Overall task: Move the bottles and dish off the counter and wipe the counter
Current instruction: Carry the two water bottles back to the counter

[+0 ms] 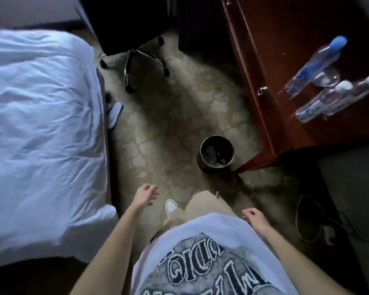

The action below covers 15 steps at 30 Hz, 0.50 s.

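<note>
standing at the bench (pixel 285 116), bottles (pixel 315 67) lie at one o'clock, nearer the loose, empty right hand (pixel 255 218).

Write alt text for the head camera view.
Both hands, left hand and right hand, hang empty above a patterned floor. Three plastic bottles and a glass dish sit on the wooden counter at right; a waste bin stands nearby, a white bed at left.

This was a bedroom, maybe in a hotel. A big bed with a crumpled white cover (pixel 41 124) filled the left side. A dark red wooden counter (pixel 285 60) stood on the right, with a round black bin (pixel 216 153) near it on the patterned carpet (pixel 168 124).
</note>
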Available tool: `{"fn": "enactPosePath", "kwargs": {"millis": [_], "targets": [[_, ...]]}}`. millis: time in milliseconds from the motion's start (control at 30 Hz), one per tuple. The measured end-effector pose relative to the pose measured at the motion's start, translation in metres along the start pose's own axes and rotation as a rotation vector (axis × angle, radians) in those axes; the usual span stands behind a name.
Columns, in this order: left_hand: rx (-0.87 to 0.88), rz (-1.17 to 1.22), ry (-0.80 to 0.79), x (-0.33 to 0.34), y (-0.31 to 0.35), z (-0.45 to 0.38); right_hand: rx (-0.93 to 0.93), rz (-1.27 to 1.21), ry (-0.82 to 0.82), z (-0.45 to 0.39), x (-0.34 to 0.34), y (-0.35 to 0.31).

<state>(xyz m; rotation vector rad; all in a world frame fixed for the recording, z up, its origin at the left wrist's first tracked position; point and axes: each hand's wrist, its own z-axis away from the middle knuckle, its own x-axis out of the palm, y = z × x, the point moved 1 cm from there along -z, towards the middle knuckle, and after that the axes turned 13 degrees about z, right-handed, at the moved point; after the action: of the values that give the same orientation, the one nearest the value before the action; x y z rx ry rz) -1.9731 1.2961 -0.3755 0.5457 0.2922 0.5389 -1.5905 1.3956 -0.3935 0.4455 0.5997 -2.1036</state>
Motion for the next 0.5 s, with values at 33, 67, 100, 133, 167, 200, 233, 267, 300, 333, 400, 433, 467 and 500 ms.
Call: {"fn": "enactPosePath", "kwargs": {"millis": [33, 67, 100, 133, 167, 200, 233, 267, 300, 333, 400, 433, 467, 500], "targets": [[0.057, -0.024, -0.025, 0.000, 0.037, -0.015, 0.024, -0.012, 0.011, -0.004, 0.001, -0.010], [0.103, -0.037, -0.045, 0.001, 0.069, -0.030, 0.036, -0.034, 0.020, -0.008, 0.001, -0.023], [0.139, -0.037, -0.062, 0.004, 0.098, -0.045, 0.048, -0.065, 0.024, -0.013, 0.002, -0.037], [0.152, -0.046, -0.081, 0.006, 0.121, -0.060, 0.062, -0.101, 0.024, -0.021, 0.002, -0.053], [0.153, -0.069, -0.098, 0.008, 0.141, -0.076, 0.082, -0.145, 0.017, -0.030, 0.003, -0.068], [0.143, -0.099, -0.102, 0.012, 0.156, -0.090, 0.094, -0.189, 0.017, -0.041, 0.002, -0.085], [0.126, -0.125, -0.111, 0.016, 0.168, -0.104, 0.100, -0.240, 0.021, -0.053, 0.000, -0.103], [0.106, -0.164, -0.121, 0.021, 0.177, -0.118, 0.097, -0.292, 0.033, -0.063, -0.004, -0.124], [0.089, -0.203, -0.137, 0.029, 0.188, -0.129, 0.085, -0.350, 0.042, -0.076, -0.010, -0.143], [0.075, -0.249, -0.160, 0.040, 0.200, -0.140, 0.064, -0.403, 0.053, -0.088, -0.019, -0.164], [0.085, -0.322, -0.219, 0.065, 0.228, -0.151, 0.007, -0.491, 0.085, -0.105, -0.042, -0.202], [0.116, -0.359, -0.266, 0.080, 0.246, -0.156, -0.016, -0.545, 0.124, -0.110, -0.055, -0.218], [0.154, -0.412, -0.321, 0.097, 0.267, -0.161, -0.028, -0.601, 0.179, -0.115, -0.068, -0.232], [0.203, -0.475, -0.377, 0.117, 0.288, -0.168, -0.034, -0.654, 0.239, -0.117, -0.083, -0.244]]}}
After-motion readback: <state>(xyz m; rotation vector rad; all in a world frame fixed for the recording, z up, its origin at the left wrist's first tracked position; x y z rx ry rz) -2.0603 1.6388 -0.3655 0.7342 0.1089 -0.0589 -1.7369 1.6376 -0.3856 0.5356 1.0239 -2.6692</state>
